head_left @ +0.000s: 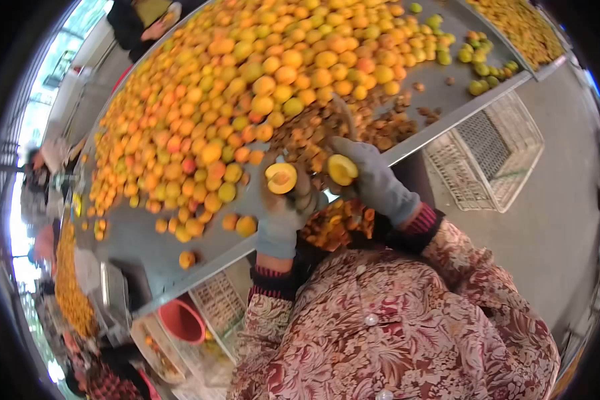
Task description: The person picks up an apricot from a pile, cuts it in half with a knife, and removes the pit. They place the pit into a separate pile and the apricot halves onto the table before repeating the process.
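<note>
My left hand (288,203), in a grey work glove, is closed around an apricot half (281,178) whose cut face and brownish centre look up. My right hand (375,175), gloved too, grips another apricot half (342,170), yellow and hollow in the middle. A thin, curved, blade-like strip (345,118) sticks up from the right fingers. Both hands are close together over the near edge of a metal table (437,130). Just past them lies a heap of brown pits and scraps (300,137). Below the hands, orange fruit pieces (337,225) lie close to my body.
A large pile of whole apricots (247,80) covers much of the table, with greener ones (480,57) at the far right. A white plastic crate (490,153) stands on the floor at right. A red bucket (181,321) and crates sit below left. Other people work along the left.
</note>
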Demonstrator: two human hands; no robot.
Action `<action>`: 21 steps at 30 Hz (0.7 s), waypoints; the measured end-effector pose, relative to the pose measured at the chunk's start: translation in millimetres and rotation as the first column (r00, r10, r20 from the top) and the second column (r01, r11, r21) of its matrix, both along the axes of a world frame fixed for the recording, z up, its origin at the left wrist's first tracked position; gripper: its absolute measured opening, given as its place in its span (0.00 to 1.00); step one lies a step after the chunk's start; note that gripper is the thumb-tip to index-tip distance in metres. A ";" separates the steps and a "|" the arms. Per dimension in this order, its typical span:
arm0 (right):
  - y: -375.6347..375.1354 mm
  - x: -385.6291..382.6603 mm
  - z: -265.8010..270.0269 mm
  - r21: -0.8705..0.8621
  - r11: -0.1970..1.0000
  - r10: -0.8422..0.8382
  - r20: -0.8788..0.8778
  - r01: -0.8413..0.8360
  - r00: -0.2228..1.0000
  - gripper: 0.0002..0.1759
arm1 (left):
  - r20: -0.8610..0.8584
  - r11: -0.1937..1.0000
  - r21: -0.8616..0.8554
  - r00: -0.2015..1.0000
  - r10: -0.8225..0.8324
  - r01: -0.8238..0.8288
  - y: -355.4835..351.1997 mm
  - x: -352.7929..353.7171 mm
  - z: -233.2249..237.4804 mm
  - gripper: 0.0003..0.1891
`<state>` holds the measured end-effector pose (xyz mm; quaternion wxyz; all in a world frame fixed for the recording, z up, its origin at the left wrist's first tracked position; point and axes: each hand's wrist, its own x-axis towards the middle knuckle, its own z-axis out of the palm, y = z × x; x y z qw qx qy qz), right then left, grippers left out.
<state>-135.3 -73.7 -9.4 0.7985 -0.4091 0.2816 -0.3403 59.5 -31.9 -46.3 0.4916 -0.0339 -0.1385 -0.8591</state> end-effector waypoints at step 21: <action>27.5 -14.0 13.7 -0.055 0.989 -0.148 -0.353 0.138 0.924 0.13 | 0.286 0.864 0.295 0.901 0.327 -0.407 47.3 -13.4 29.5 0.24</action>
